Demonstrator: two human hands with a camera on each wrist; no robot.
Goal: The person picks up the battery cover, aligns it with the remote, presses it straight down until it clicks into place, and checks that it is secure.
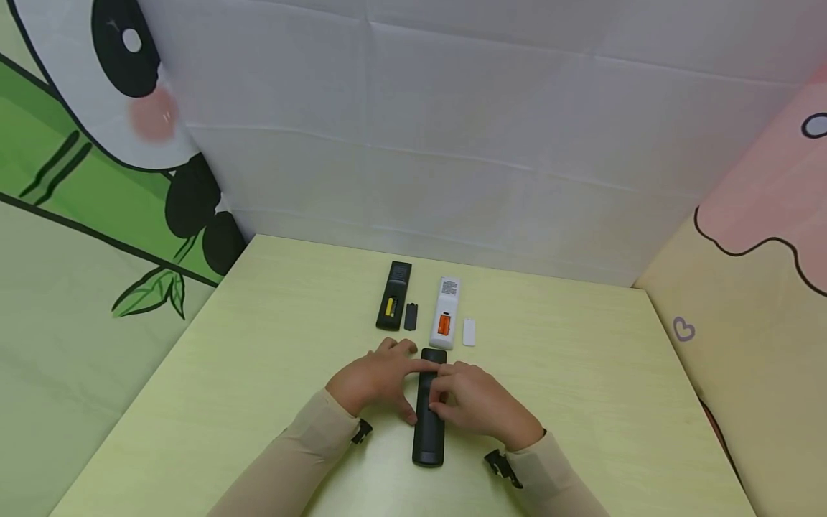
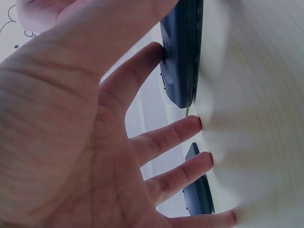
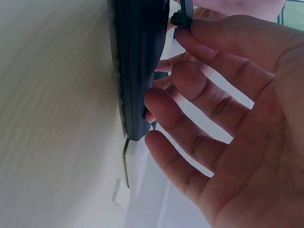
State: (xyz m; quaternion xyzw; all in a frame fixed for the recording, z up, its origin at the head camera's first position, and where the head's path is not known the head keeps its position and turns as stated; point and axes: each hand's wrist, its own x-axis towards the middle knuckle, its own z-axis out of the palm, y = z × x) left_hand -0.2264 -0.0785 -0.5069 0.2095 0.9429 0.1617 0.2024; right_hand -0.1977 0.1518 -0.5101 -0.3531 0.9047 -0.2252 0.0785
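A long black remote control [image 1: 429,445] lies back up on the table in front of me. My left hand [image 1: 377,377] spreads over its left side: the forefinger reaches onto the far part of the remote, the thumb is at its left edge, and other fingertips rest on the table. My right hand [image 1: 484,403] is above the right side, and its thumb and forefinger pinch a small black battery cover [image 3: 183,18], seen lifted off the remote's back in the right wrist view. The right hand's other fingers are loosely bent beside the remote.
Farther back lie a smaller black remote [image 1: 398,276] with a yellow battery showing and its dark cover [image 1: 410,317] beside it. To the right are a white remote [image 1: 450,301] with orange batteries and its white cover [image 1: 469,332]. A white cloth wall [image 1: 413,179] stands behind the table.
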